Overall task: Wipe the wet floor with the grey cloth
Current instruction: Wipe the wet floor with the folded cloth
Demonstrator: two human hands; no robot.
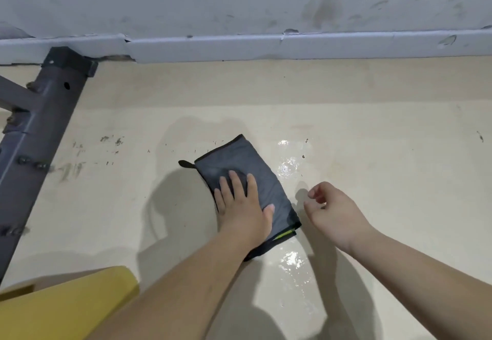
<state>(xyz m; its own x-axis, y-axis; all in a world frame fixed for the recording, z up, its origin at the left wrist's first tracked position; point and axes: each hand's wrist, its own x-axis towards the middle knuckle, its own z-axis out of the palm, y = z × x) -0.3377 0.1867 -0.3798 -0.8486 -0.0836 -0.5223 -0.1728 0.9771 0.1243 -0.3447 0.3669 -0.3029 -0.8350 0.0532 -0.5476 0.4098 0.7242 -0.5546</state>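
Note:
A folded grey cloth point(266, 180) with a dark hem and a small loop lies flat on the cream floor point(386, 137). My left hand point(243, 206) presses down on the cloth's near half, palm flat and fingers spread. Just right of the cloth hovers my right hand point(332, 212), fingers loosely curled with nothing in them. Shiny wet patches sit to the right of the cloth point(288, 164) and in front of it point(295, 262).
A dark metal frame leg point(40, 132) with bolts slants across the left side. A white skirting board point(239, 46) and a scuffed wall close off the far side. A yellow object point(66, 305) fills the near left corner. Dirt specks mark the floor left of the cloth.

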